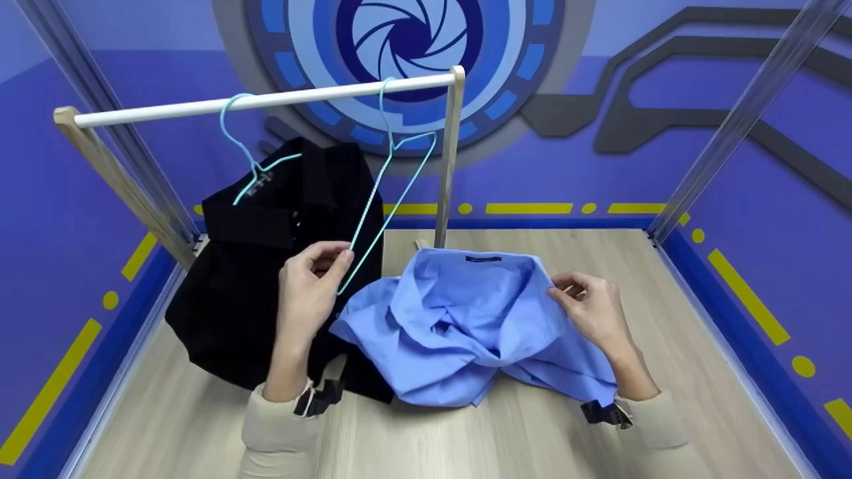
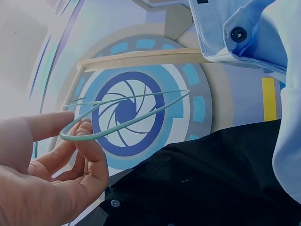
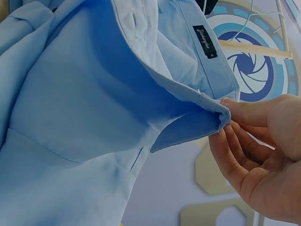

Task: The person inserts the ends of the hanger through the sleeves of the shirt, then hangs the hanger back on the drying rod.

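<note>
My left hand pinches a light-blue wire hanger between thumb and fingers near one lower corner. The hook of this hanger sits on the rack's white rail, and no garment is on it. In the left wrist view the thumb and fingertips meet at the rounded end of the wire. My right hand pinches the collar edge of a blue shirt at its right side. The shirt's collar gapes upward, with a dark label inside; its lower part is bunched below.
A black button garment hangs on another light-blue hanger to the left, behind my left arm. Wooden posts hold up the rail. The wood-grain table is bounded by blue patterned walls with metal corner strips.
</note>
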`<state>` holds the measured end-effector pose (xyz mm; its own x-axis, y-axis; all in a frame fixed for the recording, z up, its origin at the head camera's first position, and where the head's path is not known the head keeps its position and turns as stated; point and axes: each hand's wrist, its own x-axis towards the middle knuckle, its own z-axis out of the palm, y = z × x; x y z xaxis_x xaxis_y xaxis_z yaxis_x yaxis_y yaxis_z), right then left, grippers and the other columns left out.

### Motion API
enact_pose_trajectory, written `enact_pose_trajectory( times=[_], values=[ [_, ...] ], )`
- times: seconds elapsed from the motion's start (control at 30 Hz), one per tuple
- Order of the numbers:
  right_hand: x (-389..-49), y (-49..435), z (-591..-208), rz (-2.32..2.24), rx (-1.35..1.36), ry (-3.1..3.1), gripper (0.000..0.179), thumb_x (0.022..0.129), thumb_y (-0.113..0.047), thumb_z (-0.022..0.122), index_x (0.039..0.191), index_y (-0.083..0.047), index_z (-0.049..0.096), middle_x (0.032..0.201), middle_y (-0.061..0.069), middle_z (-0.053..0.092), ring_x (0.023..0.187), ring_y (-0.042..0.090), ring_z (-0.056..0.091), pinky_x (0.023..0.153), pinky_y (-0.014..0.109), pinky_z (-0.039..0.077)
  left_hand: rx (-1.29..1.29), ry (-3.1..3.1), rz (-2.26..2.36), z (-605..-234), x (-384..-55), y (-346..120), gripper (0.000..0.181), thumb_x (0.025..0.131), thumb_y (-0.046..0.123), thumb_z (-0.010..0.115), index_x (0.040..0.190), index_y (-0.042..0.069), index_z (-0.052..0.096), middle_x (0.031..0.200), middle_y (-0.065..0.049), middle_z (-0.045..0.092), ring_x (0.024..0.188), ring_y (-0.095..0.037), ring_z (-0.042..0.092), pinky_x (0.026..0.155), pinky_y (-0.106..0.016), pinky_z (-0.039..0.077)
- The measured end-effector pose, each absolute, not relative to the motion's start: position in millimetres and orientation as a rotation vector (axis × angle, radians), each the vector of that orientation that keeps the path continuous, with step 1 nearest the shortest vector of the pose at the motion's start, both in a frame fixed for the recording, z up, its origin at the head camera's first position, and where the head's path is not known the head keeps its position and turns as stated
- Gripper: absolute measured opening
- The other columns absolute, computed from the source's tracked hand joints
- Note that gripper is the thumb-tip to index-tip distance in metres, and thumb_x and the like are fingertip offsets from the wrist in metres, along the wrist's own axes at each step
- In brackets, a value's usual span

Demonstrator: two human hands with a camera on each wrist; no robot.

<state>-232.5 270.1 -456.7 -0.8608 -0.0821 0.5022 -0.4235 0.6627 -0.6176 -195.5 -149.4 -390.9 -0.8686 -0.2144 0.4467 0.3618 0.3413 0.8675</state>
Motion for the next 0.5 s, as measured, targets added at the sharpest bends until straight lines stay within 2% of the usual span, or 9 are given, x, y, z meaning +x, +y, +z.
enact_pose_trajectory(
  times=[0.23,0.5],
  values=[
    [-232.9,270.6,-457.4,1.066,0.399,-2.442,0.009,0.084,0.003,0.082,0.091,-0.001,0.077,0.079,0.004,0.071,0.066,0.015,0.063,0.062,0.013,0.046,-0.14,-2.143,-1.588,-388.9,-197.8,-150.3,0.015,0.095,0.009,0.075,0.108,0.001,0.078,0.092,-0.008,0.074,0.077,-0.02,0.067,0.065,-0.021,0.052],
    [-232.1,270.4,-457.8,1.068,0.394,-2.463,0.009,0.085,0.002,0.082,0.092,-0.001,0.077,0.08,0.003,0.071,0.068,0.016,0.063,0.063,0.013,0.046,-0.159,-2.138,-1.673,-387.1,-198.9,-150.6,0.012,0.094,0.001,0.073,0.105,-0.003,0.077,0.09,-0.012,0.073,0.066,-0.022,0.062,0.058,-0.02,0.05]
  ],
)
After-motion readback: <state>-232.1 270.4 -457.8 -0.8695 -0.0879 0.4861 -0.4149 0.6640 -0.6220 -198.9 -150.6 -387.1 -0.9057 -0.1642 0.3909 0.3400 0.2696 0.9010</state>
